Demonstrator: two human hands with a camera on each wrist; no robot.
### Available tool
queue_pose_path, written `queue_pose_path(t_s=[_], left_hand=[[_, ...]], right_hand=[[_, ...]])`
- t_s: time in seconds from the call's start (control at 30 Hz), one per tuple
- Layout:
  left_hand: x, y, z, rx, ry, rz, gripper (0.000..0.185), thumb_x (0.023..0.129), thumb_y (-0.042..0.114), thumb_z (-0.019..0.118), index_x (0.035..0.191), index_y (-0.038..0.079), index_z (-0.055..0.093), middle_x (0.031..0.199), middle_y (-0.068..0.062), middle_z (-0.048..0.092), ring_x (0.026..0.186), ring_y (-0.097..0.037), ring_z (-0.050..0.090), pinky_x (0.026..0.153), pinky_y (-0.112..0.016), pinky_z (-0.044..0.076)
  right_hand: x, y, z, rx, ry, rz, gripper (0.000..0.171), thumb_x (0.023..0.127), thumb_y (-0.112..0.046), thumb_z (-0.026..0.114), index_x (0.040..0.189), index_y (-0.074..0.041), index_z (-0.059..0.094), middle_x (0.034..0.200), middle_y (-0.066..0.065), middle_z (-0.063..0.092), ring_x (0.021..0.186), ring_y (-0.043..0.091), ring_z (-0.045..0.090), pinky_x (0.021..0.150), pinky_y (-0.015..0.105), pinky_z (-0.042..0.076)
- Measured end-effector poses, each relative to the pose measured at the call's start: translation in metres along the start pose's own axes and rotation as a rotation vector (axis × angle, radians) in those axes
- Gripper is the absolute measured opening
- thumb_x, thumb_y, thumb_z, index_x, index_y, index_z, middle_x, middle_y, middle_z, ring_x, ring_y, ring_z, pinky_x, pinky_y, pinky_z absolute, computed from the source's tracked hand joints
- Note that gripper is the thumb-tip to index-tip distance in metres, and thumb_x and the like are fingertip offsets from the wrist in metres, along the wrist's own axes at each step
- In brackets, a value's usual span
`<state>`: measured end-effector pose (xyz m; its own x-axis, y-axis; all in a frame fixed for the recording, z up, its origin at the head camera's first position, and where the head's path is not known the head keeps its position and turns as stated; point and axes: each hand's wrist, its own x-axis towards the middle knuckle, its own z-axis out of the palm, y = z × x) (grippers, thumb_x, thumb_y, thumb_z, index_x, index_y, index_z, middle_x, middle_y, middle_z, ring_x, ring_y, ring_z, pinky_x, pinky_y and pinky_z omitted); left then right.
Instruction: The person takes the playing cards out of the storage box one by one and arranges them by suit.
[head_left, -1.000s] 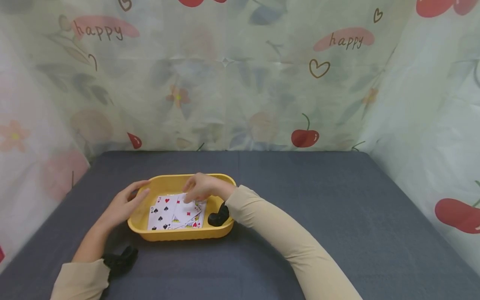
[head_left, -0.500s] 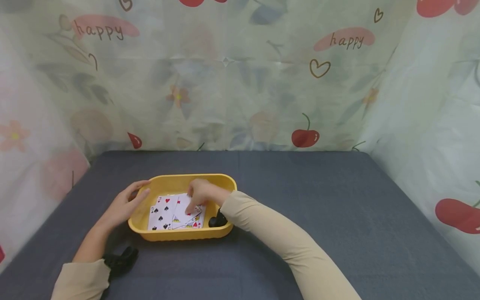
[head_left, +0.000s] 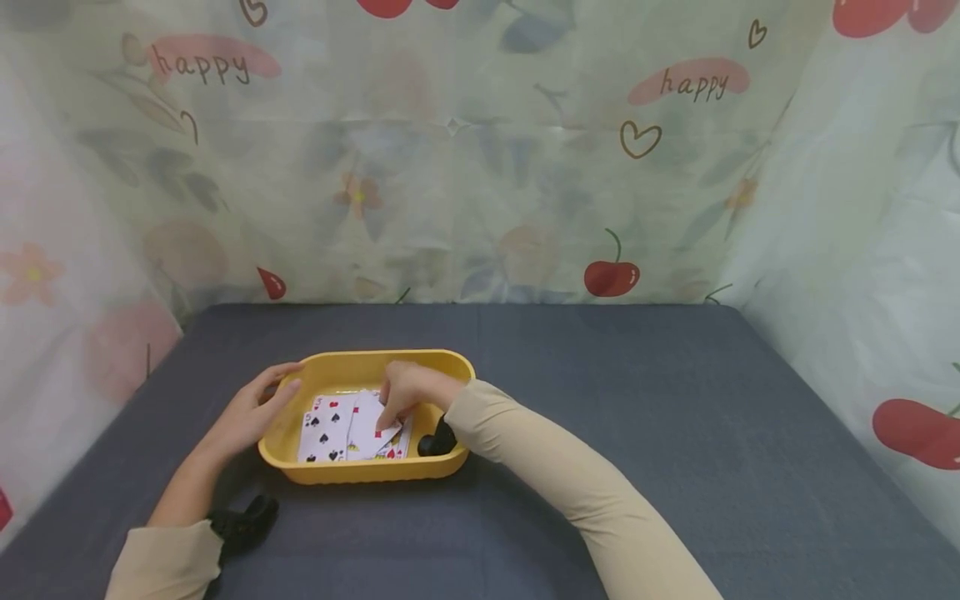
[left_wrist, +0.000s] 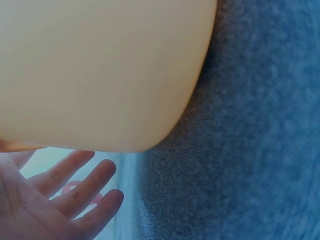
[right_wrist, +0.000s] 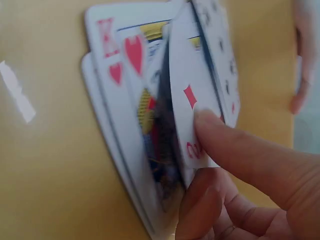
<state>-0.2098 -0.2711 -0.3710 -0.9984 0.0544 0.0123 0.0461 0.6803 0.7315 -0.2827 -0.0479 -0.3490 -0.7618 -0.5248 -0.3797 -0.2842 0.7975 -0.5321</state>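
Observation:
A yellow oblong tray [head_left: 360, 473] stands on the left half of the table with several playing cards inside. My right hand [head_left: 416, 387] reaches in and pinches the two of diamonds [right_wrist: 182, 130] near one corner, thumb on its face. That card is tilted up off the others in the right wrist view. Beneath it lies a king of hearts [right_wrist: 107, 55], partly covered. A five of spades [head_left: 318, 435] lies at the pile's left. At the tray's left end is my left hand [head_left: 247, 415], its fingers [left_wrist: 85, 192] extended and spread beside the tray wall.
A dark grey cloth covers the table [head_left: 600, 400]. Behind it hangs a printed curtain [head_left: 450, 167], with more curtain at both sides. A black device [head_left: 243, 521] is strapped at the left wrist; another black device [head_left: 438, 439] at the right wrist hangs inside the tray.
My right hand has come down onto the cards and now lifts a corner of the two of diamonds. My left hand stays at the tray's left end.

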Motion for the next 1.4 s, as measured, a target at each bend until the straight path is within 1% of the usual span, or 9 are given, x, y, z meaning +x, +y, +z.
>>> queue_pose_path(t_s=[0.1,0.2,0.27,0.37,0.4,0.53,0.83,1.1,1.4], left_hand=[[0.000,0.000,0.001,0.006,-0.001,-0.007,0.059,0.099,0.044,0.038,0.143,0.006,0.032,0.144,-0.027,0.032,0.126,-0.048,0.038,0.099,-0.060,0.034],[0.000,0.000,0.001,0.008,-0.001,-0.007,0.058,0.099,0.043,0.038,0.143,0.005,0.032,0.145,-0.027,0.032,0.126,-0.048,0.038,0.099,-0.061,0.033],[0.000,0.000,0.001,0.009,-0.002,-0.009,0.058,0.099,0.043,0.038,0.143,0.006,0.032,0.145,-0.027,0.031,0.126,-0.048,0.038,0.099,-0.061,0.033],[0.000,0.001,0.002,0.007,-0.002,-0.011,0.058,0.099,0.044,0.037,0.143,0.006,0.032,0.145,-0.027,0.031,0.127,-0.049,0.037,0.100,-0.061,0.033],[0.000,0.001,0.002,0.008,-0.001,-0.014,0.059,0.099,0.044,0.037,0.143,0.006,0.031,0.145,-0.027,0.030,0.127,-0.049,0.036,0.100,-0.061,0.033],[0.000,-0.001,0.002,0.007,0.000,-0.021,0.060,0.098,0.045,0.037,0.143,0.006,0.031,0.146,-0.028,0.029,0.127,-0.049,0.036,0.099,-0.061,0.033],[0.000,0.000,0.002,0.006,-0.008,-0.020,0.061,0.098,0.046,0.036,0.143,0.005,0.030,0.146,-0.028,0.029,0.128,-0.049,0.034,0.100,-0.062,0.032],[-0.001,0.000,0.000,-0.003,-0.011,-0.011,0.059,0.099,0.044,0.037,0.143,0.005,0.031,0.147,-0.027,0.028,0.129,-0.050,0.032,0.101,-0.062,0.030],[-0.001,0.000,0.000,-0.009,-0.014,-0.017,0.059,0.099,0.044,0.036,0.143,0.006,0.030,0.148,-0.027,0.027,0.130,-0.050,0.031,0.101,-0.063,0.030]], right_hand=[[-0.002,0.004,-0.007,0.070,-0.071,-0.046,0.030,0.079,-0.013,0.074,0.061,-0.010,0.051,0.053,-0.003,0.042,0.048,0.008,0.040,0.050,0.019,0.033],[-0.005,0.008,-0.016,0.138,-0.105,-0.081,0.032,0.082,-0.011,0.070,0.057,-0.010,0.050,0.051,-0.003,0.041,0.048,0.007,0.038,0.050,0.019,0.032],[-0.009,0.010,-0.022,0.175,-0.102,-0.087,0.024,0.084,-0.009,0.068,0.063,-0.009,0.056,0.055,-0.003,0.048,0.050,0.006,0.041,0.051,0.018,0.036],[-0.017,0.013,-0.032,0.236,-0.082,-0.077,0.007,0.084,-0.008,0.067,0.080,-0.004,0.064,0.064,0.000,0.054,0.055,0.008,0.046,0.054,0.018,0.041],[-0.019,0.014,-0.035,0.251,-0.077,-0.077,0.006,0.084,-0.008,0.067,0.084,-0.002,0.065,0.065,0.000,0.054,0.056,0.008,0.045,0.055,0.018,0.040],[-0.027,0.021,-0.049,0.298,-0.036,-0.082,0.015,0.084,-0.008,0.067,0.096,0.001,0.065,0.071,0.003,0.056,0.060,0.011,0.048,0.057,0.019,0.042],[-0.048,0.055,-0.078,0.386,0.074,-0.073,0.023,0.087,-0.013,0.064,0.108,-0.003,0.061,0.099,0.011,0.067,0.079,0.013,0.061,0.072,0.024,0.052],[-0.063,0.097,-0.096,0.473,0.176,-0.037,0.025,0.088,-0.016,0.063,0.110,-0.003,0.059,0.102,0.013,0.067,0.082,0.015,0.062,0.080,0.032,0.052],[-0.064,0.138,-0.095,0.515,0.338,0.074,0.036,0.089,-0.019,0.063,0.118,-0.001,0.052,0.108,0.017,0.066,0.080,0.015,0.063,0.086,0.037,0.051]])
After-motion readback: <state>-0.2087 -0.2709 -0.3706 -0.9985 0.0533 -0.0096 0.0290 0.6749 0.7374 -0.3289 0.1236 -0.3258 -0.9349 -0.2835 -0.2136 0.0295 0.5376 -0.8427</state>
